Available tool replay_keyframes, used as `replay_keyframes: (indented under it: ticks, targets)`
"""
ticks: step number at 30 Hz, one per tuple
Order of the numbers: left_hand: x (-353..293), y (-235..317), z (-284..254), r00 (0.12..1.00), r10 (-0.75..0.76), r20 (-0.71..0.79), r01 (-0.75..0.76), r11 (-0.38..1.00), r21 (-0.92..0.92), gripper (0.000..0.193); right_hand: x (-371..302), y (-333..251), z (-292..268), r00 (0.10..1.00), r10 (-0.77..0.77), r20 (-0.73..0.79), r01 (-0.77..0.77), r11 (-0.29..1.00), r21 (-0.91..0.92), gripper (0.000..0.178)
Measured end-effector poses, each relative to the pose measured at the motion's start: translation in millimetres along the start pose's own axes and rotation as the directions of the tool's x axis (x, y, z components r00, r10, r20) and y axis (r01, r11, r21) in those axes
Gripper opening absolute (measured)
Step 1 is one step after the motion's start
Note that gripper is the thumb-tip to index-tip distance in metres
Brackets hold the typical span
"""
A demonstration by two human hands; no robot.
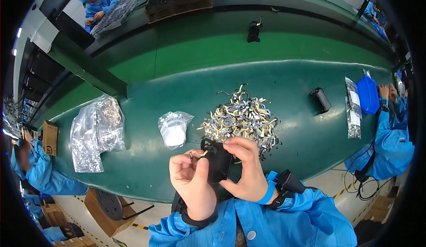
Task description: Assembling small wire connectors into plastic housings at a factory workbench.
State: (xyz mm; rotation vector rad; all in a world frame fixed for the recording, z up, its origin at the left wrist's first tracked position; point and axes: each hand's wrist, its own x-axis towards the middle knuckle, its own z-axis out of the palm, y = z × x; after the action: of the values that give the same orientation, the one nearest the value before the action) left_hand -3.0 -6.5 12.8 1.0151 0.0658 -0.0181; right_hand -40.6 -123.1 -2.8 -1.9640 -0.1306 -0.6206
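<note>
My right hand (246, 169) is closed on a black plastic housing (218, 165), thumb at its lower edge and fingers over its top right corner. At the housing's left side, my left hand (193, 185) pinches a short cable (203, 153) with a cream section and a small dark connector end. The cable's end meets the housing near its upper left corner; whether it is seated there is too small to tell. Just beyond both hands spreads a loose pile of short cream, grey and black cables (243, 118).
Left on the green table (146, 176) lie a clear bag with a white content (174, 131) and larger clear plastic bags (97, 134). To the right are another black housing (320, 100), a flat bag (353, 109) and a blue bin (368, 94). A black part (254, 32) rests on the far green strip. Co-workers sit around.
</note>
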Motion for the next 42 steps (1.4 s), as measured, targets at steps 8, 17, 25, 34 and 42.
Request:
replay_keyframes:
  ticks: [8,17,25,34,42]
  targets:
    - [-1,3,-1,0.999,-0.006,-0.031,0.006,1.000,-0.007,0.028,-1,-5,2,1.000,-0.020,-0.024,0.019,0.999,-0.036,0.083]
    - [5,-1,-1,0.996,0.061,0.066,-0.059,0.997,-0.041,0.024,2,-4,4,0.998,-0.049,-0.029,0.048,0.998,-0.048,0.084]
    - [5,-3,1,0.998,0.063,-0.031,-0.064,0.998,-0.023,0.035,-1,1,5,0.998,-0.040,0.041,0.042,0.997,-0.057,0.080]
    - [8,-2,-1,0.980,0.200,0.002,-0.199,0.969,0.145,0.035,-3,0,10,0.995,-0.090,-0.036,0.088,0.995,-0.045,0.080]
    - [8,-2,-3,0.974,0.227,0.019,-0.226,0.955,0.193,0.034,-4,1,12,0.991,-0.125,-0.045,0.118,0.983,-0.140,0.081]
